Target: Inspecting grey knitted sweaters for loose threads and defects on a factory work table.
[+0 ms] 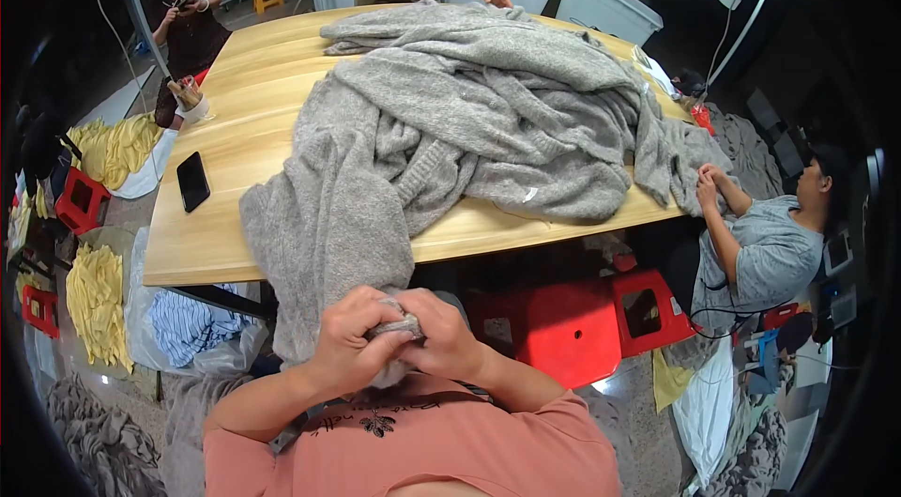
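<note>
Close to my chest, my left hand (353, 336) and my right hand (439, 337) are closed side by side on a grey knitted garment (328, 206). A small fold of the knit bulges up between the thumbs, which press against it. From my hands the cloth runs up over the table's near edge and merges into a big heap of grey knitwear (507, 112). A ribbed band (427, 170) and a small white label (531, 194) show on the heap. Whether the fingers hold anything besides the knit is hidden.
On the wooden table (249, 75) lie a black phone (193, 182) and a cup of tools (189, 100). A red stool (568, 328) stands beneath the right front. One person (770, 248) sits at the right, another stands across with a tool, a third sits far left.
</note>
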### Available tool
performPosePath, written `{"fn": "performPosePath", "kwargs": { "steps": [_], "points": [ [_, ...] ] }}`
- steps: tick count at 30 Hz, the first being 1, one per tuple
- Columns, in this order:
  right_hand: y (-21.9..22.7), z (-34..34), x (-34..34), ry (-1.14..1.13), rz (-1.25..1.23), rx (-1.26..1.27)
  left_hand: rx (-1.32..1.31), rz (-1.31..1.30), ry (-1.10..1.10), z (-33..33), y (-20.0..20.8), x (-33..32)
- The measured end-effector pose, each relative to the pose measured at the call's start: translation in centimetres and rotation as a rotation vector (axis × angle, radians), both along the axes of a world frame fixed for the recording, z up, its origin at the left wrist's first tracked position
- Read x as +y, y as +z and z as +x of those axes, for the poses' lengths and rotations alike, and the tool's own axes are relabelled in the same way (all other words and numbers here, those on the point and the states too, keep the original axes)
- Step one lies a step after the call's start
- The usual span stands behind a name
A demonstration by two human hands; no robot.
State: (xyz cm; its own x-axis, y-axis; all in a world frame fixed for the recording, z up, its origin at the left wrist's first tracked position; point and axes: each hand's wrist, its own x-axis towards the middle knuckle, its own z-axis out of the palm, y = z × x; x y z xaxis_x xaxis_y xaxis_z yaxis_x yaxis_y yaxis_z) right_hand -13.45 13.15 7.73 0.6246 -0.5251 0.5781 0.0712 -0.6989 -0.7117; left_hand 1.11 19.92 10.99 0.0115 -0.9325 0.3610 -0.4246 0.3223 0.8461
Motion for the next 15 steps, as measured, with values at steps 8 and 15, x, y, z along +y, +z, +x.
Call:
{"fn": "performPosePath", "kwargs": {
  "steps": [8, 15],
  "points": [
    [0.5, -3.1, -0.4, 0.178, 0.086, -0.389, -0.257, 0.177, -0.584, 5.0, -1.2, -3.3],
    [2.8, -4.9, -0.2, 0.098, 0.391, -0.751, -0.051, 0.525, -0.197, 8.4, 2.4, -1.0]
  ]
}}
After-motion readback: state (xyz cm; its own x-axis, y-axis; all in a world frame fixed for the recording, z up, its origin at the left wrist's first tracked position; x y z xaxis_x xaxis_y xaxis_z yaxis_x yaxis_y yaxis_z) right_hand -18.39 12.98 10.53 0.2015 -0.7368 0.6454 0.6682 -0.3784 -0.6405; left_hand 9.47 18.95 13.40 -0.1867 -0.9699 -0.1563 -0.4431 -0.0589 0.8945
